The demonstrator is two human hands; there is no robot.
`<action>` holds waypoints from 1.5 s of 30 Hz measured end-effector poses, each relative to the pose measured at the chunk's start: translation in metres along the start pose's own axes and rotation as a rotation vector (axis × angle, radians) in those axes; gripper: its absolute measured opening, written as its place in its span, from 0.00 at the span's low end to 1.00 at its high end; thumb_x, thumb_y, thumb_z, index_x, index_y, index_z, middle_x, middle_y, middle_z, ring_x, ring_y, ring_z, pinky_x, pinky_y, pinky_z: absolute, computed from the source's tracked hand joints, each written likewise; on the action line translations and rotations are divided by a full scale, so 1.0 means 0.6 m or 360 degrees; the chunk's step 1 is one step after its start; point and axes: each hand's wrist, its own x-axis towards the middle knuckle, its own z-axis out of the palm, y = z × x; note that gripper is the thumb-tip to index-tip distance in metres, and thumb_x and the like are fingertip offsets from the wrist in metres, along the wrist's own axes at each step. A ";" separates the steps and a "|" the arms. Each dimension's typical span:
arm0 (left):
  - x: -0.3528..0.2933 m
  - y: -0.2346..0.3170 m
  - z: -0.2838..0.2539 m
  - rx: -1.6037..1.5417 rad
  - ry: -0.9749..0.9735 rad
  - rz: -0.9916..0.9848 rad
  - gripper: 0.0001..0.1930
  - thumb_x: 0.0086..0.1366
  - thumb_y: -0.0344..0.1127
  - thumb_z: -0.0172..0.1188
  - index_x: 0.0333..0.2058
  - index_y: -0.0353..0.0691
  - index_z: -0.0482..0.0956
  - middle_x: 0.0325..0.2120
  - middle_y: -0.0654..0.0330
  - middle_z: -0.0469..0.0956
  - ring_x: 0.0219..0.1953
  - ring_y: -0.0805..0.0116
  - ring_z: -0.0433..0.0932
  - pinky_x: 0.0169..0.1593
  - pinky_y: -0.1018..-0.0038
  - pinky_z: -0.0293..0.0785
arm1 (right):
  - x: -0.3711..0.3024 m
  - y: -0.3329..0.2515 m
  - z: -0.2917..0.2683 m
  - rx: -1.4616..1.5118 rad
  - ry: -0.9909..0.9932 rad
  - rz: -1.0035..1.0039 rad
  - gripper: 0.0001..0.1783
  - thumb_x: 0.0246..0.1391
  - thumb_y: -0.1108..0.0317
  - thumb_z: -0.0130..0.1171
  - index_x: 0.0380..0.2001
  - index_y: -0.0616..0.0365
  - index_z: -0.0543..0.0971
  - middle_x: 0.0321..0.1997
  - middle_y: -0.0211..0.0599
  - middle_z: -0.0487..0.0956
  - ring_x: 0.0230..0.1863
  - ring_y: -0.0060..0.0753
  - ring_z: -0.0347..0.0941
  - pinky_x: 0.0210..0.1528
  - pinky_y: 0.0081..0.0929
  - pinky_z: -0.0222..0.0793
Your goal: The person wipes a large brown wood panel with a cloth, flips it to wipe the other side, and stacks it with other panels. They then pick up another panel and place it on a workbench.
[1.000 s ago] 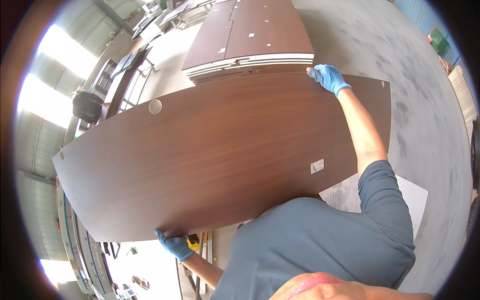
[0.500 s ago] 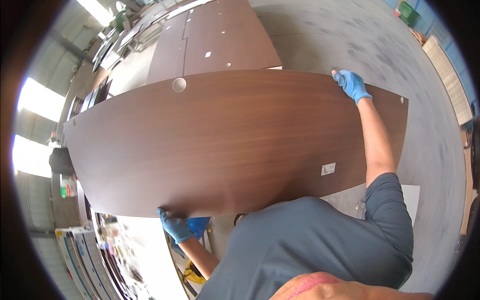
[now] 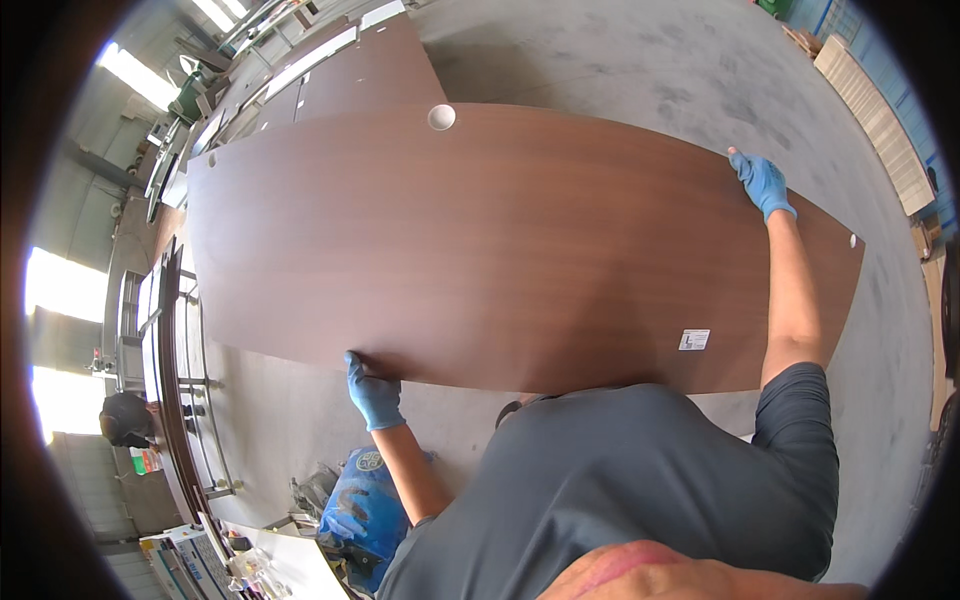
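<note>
I have the right arm [image 3: 795,285] stretched well forward and out to the right, its bare forearm lying across the view of the panel, the elbow only slightly bent near the grey cuff. The right grip [image 3: 763,187], in a blue glove, is closed on the far edge of the brown wood-grain panel [image 3: 500,240], fingers curled over that edge with one bare fingertip showing; their undersides are out of my sight. The left arm [image 3: 415,465] reaches less far, its forearm slanting up and leftward from beside the body. The left grip [image 3: 375,395], gloved in blue too, pinches the near edge, with most of its fingers hidden below. I hold the panel between the two grips, broad face up, in front of the body; its near edge meets the outline of the grey shirt [image 3: 620,470], though I cannot tell whether it presses there. A white label [image 3: 694,340] sits on the face near the right forearm, and a round pale spot [image 3: 441,117] lies at the far edge. More brown panels [image 3: 375,75] lie beyond.
</note>
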 end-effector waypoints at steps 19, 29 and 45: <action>0.529 -0.172 0.900 -0.0324 0.0447 -0.0166 0.21 0.76 0.50 0.62 0.58 0.45 0.79 0.57 0.60 0.80 0.60 0.55 0.77 0.63 0.50 0.76 | 1.005 0.083 0.118 -0.0081 0.0037 -0.0048 0.52 0.64 0.17 0.34 0.29 0.57 0.86 0.37 0.54 0.85 0.44 0.63 0.81 0.49 0.51 0.75; 0.955 -0.243 1.127 -0.0363 0.0115 -0.0092 0.18 0.76 0.47 0.63 0.55 0.42 0.80 0.55 0.59 0.82 0.56 0.56 0.79 0.61 0.51 0.78 | 1.523 0.014 0.243 -0.0113 -0.0031 -0.0069 0.53 0.64 0.17 0.32 0.34 0.56 0.87 0.41 0.55 0.86 0.48 0.64 0.81 0.52 0.53 0.75; 1.427 -0.326 1.405 -0.0599 0.0499 0.0014 0.15 0.76 0.51 0.61 0.49 0.49 0.82 0.49 0.63 0.83 0.52 0.62 0.80 0.54 0.59 0.80 | 2.416 -0.484 0.478 -0.0113 -0.0127 -0.0670 0.49 0.63 0.17 0.37 0.32 0.53 0.86 0.39 0.48 0.87 0.46 0.59 0.82 0.52 0.49 0.76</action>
